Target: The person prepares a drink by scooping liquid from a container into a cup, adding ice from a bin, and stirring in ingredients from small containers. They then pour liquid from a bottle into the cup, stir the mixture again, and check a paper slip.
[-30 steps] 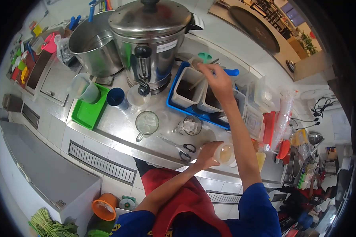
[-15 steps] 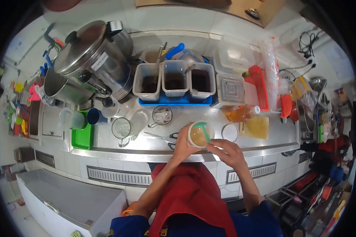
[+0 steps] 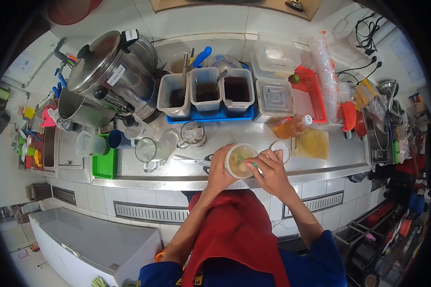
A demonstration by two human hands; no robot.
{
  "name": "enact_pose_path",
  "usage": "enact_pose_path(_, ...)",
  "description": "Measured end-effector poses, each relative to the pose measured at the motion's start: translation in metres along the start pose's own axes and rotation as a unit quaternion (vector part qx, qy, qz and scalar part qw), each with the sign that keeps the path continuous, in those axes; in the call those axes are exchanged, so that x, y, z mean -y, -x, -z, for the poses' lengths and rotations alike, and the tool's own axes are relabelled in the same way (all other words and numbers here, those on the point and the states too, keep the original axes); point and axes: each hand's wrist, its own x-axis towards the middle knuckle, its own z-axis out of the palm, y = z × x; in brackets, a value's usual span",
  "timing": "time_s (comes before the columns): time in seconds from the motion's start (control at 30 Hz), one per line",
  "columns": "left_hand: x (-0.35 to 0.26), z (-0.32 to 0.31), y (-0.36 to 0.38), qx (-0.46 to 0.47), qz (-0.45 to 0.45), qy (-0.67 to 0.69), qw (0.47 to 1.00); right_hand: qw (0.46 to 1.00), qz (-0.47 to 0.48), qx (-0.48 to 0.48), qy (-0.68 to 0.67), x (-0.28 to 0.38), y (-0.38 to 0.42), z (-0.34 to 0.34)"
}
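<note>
Cup (image 3: 238,161) already filled; left hand (image 3: 219,170) grips it, right hand (image 3: 271,168) pinches green spoon (image 3: 248,161) inside, mixing unfinished, lid (image 3: 280,149) still off.

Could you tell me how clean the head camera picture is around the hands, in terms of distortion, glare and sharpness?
Head view: strong fisheye, so the counter edge bows and black corners frame the picture; the middle is sharp, with the cup, left hand and right hand crisp; even lighting, soft shadows; bright glare on the urn lid and steel counter; the far right rim is dim and smeared.
</note>
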Motion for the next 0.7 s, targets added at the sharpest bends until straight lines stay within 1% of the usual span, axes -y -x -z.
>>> enact_pose_path(0.07,-0.002,0.001,0.0,-0.005,-0.028,-0.024,0.999,0.999,-0.045,-0.002,-0.024,0.003,0.002,-0.001)
enact_pose_path(0.1,-0.001,0.002,0.0,-0.007,-0.026,-0.025,0.999,0.999,-0.043,0.0,-0.025,0.004,0.002,0.0)
enact_pose_path(0.17,-0.002,0.004,0.002,-0.01,-0.025,-0.012,1.0,0.997,-0.077,0.008,-0.016,0.007,0.004,0.004)
enact_pose_path(0.2,-0.002,0.004,0.002,-0.009,-0.024,-0.011,1.0,0.997,-0.078,0.009,-0.015,0.01,0.005,0.002)
enact_pose_path(0.27,-0.002,0.004,0.002,-0.018,-0.033,-0.032,0.999,0.999,-0.003,0.017,0.05,0.016,0.005,-0.003)
enact_pose_path(0.3,-0.002,0.003,0.002,-0.016,-0.033,-0.03,0.999,0.999,-0.005,0.018,0.051,0.016,0.006,-0.003)
enact_pose_path(0.37,-0.001,0.004,0.003,-0.017,-0.023,-0.026,0.999,0.999,-0.038,0.011,-0.006,0.015,0.005,-0.004)
enact_pose_path(0.4,-0.003,0.005,0.003,-0.017,-0.022,-0.027,0.999,0.999,-0.038,0.012,-0.007,0.014,0.006,-0.002)
enact_pose_path(0.47,-0.006,0.007,0.003,-0.014,-0.018,-0.033,0.999,0.988,-0.128,0.033,-0.076,0.01,0.006,0.004)
enact_pose_path(0.5,-0.005,0.007,0.005,-0.014,-0.017,-0.033,0.999,0.988,-0.128,0.034,-0.076,0.011,0.007,0.004)
enact_pose_path(0.57,-0.001,0.006,0.007,-0.022,-0.015,-0.032,0.999,0.983,-0.142,-0.006,-0.117,0.014,0.011,0.004)
enact_pose_path(0.6,-0.003,0.007,0.008,-0.022,-0.016,-0.033,0.999,0.983,-0.142,-0.006,-0.118,0.015,0.013,0.005)
enact_pose_path(0.67,-0.006,0.009,0.009,-0.027,0.033,0.001,0.999,0.983,-0.136,0.006,-0.121,0.016,0.019,0.01)
enact_pose_path(0.7,-0.005,0.01,0.009,-0.028,0.033,0.0,0.999,0.983,-0.136,0.006,-0.121,0.017,0.022,0.01)
